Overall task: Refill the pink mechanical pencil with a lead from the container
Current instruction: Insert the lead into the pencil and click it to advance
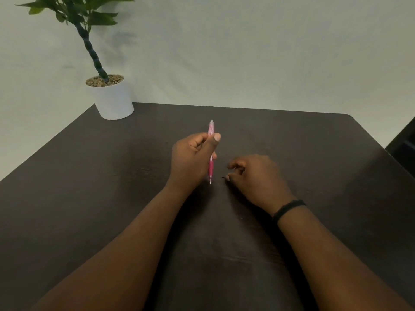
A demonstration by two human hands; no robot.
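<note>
1. Nearest you, both bare forearms reach forward over the dark wooden table [89, 176]; your right wrist wears a black wristband [288, 208].
2. Your right hand [256, 176] rests low on the table, fingers curled in. Its thumb and forefinger are pinched on a thin dark sliver that sticks out to the left, apparently a pencil lead [223, 177]; it is too small to be sure.
3. Just left of that, your left hand [193, 160] is closed around the pink mechanical pencil [211, 151], thumb pressed on the barrel. The pencil stands nearly upright, tip down close to the table and cap end up, above your fingers.
4. The pencil tip sits just beside the right-hand fingertips, with a small gap between them. The two hands are near each other but not touching.
5. The lead container does not show in this view.
6. Further off, at the far left corner of the table, a white pot [114, 99] topped with pebbles holds a green plant [76, 12] with a segmented stem leaning left.
7. Behind everything is a plain pale wall [269, 52], and a dark object [404, 144] cuts in at the right edge, past the table corner.
</note>
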